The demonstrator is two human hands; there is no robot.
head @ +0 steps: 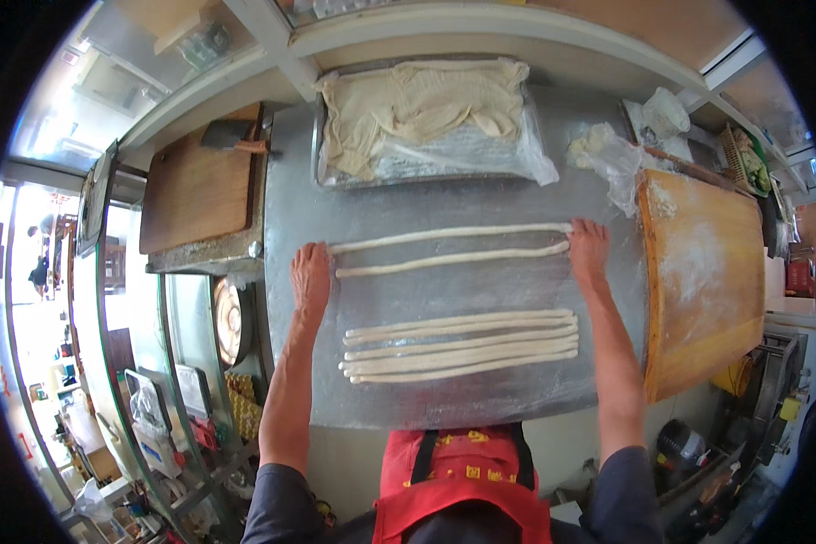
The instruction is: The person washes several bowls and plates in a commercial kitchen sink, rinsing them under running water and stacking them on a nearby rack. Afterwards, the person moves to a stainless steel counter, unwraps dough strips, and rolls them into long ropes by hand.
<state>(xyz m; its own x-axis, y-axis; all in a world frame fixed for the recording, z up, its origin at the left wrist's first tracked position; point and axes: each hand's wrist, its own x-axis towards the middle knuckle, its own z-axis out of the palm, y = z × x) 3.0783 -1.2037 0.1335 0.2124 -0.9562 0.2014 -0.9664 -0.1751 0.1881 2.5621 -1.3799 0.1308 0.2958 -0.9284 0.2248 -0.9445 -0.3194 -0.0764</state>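
Two long dough ropes lie across the grey metal tabletop point(462, 285). My left hand point(311, 272) is at the left end of the upper dough rope point(449, 234), fingers bent over it. At the right, my right hand point(588, 248) rests at that rope's other end and beside the right end of the lower dough rope point(449, 260). Whether either hand grips the dough cannot be told. Closer to my body, several dough ropes point(462, 343) lie side by side. Behind the two ropes, a metal tray point(418, 182) holds a large sheet of dough point(435, 92) and plastic film.
Left of the table, a cleaver point(228, 134) lies on a wooden board point(194, 194). A floury wooden board point(707, 279) borders the right side. A plastic bag point(612, 160) and a white tub point(666, 113) are at the back right.
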